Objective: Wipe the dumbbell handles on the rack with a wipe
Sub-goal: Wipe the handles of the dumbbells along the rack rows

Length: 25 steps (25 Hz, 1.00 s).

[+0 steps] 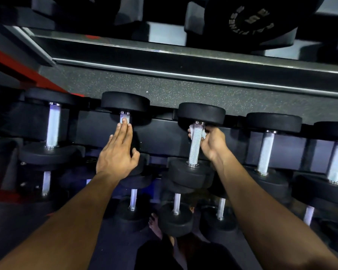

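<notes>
Right hand (211,145): fingers curled round knurled handle (195,145) of mid-rack dumbbell, white wipe (193,131) wrapped beneath, near rear head. Left hand (117,151): flat, fingers straight, resting on neighbouring dumbbell (125,106). Risk: wipe snagging on knurling, tearing; dumbbell rolling toward rack (160,133) front edge. Containers: none seen.

Bare forearms (261,201), no sleeves, bare foot (154,225), dark trousers (193,256)
</notes>
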Each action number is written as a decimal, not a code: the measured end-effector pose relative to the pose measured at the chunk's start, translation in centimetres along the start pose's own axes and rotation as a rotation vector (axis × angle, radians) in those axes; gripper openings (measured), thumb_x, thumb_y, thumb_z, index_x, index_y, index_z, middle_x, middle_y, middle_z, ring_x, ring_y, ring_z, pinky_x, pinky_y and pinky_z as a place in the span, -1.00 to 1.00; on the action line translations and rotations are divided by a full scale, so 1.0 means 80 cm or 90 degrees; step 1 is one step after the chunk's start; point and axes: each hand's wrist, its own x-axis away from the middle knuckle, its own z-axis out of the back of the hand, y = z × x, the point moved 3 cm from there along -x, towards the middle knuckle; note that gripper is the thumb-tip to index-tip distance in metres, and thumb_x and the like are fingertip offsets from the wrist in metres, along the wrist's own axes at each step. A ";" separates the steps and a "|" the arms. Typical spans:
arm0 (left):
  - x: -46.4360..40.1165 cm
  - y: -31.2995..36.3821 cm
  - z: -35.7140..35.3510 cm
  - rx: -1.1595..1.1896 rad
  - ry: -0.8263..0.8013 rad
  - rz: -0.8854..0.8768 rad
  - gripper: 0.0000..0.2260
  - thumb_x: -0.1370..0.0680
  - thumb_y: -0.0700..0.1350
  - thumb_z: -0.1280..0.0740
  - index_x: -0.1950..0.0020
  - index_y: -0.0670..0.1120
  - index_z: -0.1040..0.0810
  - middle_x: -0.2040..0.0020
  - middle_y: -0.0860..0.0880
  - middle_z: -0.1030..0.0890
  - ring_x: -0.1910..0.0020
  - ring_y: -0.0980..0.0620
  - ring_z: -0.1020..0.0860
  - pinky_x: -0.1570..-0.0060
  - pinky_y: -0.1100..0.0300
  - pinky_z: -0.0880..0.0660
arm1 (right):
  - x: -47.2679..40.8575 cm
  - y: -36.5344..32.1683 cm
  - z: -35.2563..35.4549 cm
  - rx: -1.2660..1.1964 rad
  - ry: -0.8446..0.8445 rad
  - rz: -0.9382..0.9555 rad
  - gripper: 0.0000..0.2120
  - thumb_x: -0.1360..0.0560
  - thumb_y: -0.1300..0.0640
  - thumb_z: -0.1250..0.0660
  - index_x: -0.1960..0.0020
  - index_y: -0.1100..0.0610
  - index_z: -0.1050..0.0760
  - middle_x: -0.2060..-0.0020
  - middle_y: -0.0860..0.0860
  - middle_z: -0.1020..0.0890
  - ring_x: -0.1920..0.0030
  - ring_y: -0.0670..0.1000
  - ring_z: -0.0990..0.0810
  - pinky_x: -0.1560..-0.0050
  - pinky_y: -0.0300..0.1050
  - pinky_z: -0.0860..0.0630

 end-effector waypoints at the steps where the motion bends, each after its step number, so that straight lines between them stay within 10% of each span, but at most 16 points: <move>1: 0.000 -0.001 -0.001 0.003 0.002 0.000 -0.29 -0.49 0.06 -0.05 -0.62 -0.17 -0.12 -0.66 -0.08 -0.01 -0.62 -0.02 -0.04 -0.53 0.00 -0.16 | 0.000 0.001 0.000 0.007 -0.012 -0.008 -0.69 -0.56 0.31 0.00 0.02 0.38 -0.52 0.25 0.24 -0.65 0.29 0.16 -0.64 0.21 -0.01 -0.60; 11: 0.000 -0.004 -0.002 0.021 -0.003 0.001 -0.34 -0.53 -0.02 -0.16 -0.61 -0.17 -0.14 -0.66 -0.08 -0.01 -0.62 -0.03 -0.03 -0.53 -0.04 -0.22 | 0.026 0.030 0.050 0.394 -0.081 -0.139 -0.70 -0.56 0.27 -0.06 -0.09 0.31 -0.54 0.09 0.24 -0.70 0.06 0.15 -0.69 -0.04 0.02 -0.60; 15: 0.000 -0.002 -0.001 0.026 -0.007 0.000 -0.34 -0.52 0.00 -0.15 -0.61 -0.16 -0.15 -0.66 -0.09 -0.01 -0.62 -0.03 -0.03 -0.51 -0.07 -0.26 | 0.027 0.025 0.040 0.362 -0.012 -0.121 -0.72 -0.54 0.31 -0.06 0.04 0.31 -0.55 0.20 0.22 -0.70 0.09 0.21 -0.68 -0.12 0.15 -0.54; 21: 0.002 0.000 0.003 0.018 -0.018 0.008 -0.34 -0.52 0.03 -0.10 -0.62 -0.15 -0.16 -0.66 -0.05 0.01 -0.62 0.00 0.00 -0.48 -0.09 -0.30 | 0.010 -0.013 -0.015 0.101 0.078 -0.025 -0.67 -0.58 0.32 0.03 0.12 0.31 -0.49 0.36 0.22 -0.60 0.40 0.13 -0.58 0.35 -0.06 -0.51; 25: 0.003 0.001 0.003 0.015 -0.020 0.009 -0.34 -0.51 0.02 -0.12 -0.61 -0.15 -0.18 -0.66 -0.05 0.01 -0.62 -0.02 -0.03 -0.44 -0.11 -0.36 | 0.027 -0.002 -0.003 0.218 0.010 -0.038 -0.67 -0.53 0.29 -0.01 0.18 0.27 -0.54 0.32 0.19 -0.63 0.27 0.14 -0.60 0.12 0.02 -0.55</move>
